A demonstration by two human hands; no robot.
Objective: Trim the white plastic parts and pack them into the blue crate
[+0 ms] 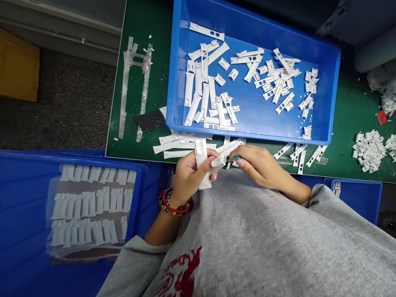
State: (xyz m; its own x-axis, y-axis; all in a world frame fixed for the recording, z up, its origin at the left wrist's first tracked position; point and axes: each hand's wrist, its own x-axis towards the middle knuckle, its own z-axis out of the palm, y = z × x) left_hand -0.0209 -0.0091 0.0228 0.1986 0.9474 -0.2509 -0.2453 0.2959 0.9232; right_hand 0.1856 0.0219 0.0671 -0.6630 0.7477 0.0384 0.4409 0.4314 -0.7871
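Observation:
My left hand (191, 175) is closed around a long white plastic part (201, 159) held upright in the view, and around a second white part (218, 162) that sticks out toward the right. In my right hand (258, 165), the fingers pinch a small tool with a green handle (236, 157). Its thin tip reaches the end of the second white part. More long white parts (173, 145) lie on the green table (157, 24) just beyond my hands. Behind them stands a blue tray (253, 134) holding many loose white pieces.
At the lower left, a blue bin (140, 198) holds rows of white parts on a sheet. A pile of small white pieces (369, 150) sits on the table at the right. A smaller blue bin (359, 198) is below the table's right edge.

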